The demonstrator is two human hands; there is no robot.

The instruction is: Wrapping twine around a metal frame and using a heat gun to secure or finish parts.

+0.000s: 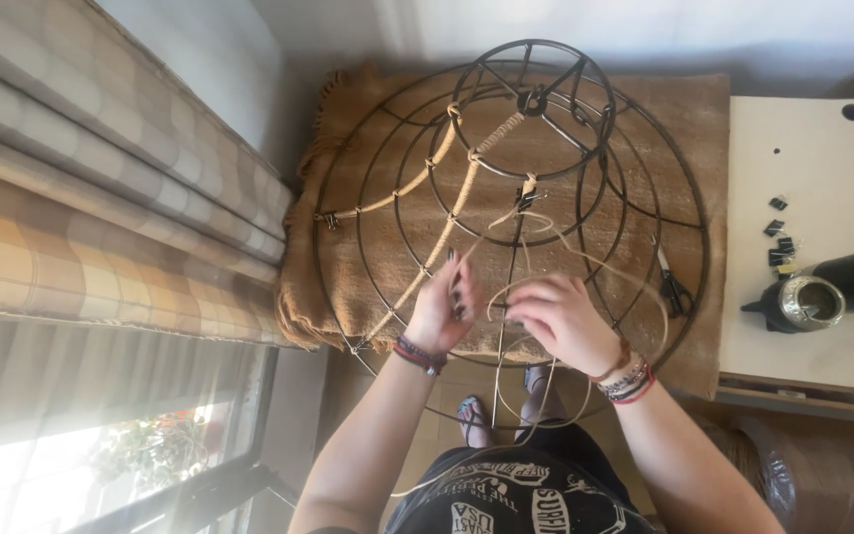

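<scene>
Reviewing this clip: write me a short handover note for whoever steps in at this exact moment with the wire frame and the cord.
Left hand: fingers pinched on the pale cord at a spoke of the wire frame.
Right hand: holding a loop of the same cord beside the upright spoke.
Frame sits on a burlap-covered surface; scissors lie on it to the right. Side table holds black clips and a dark jug.
Done: two spokes on the left are wrapped in cord.
Left: the middle spoke has only loose cord; the other spokes are bare.
</scene>
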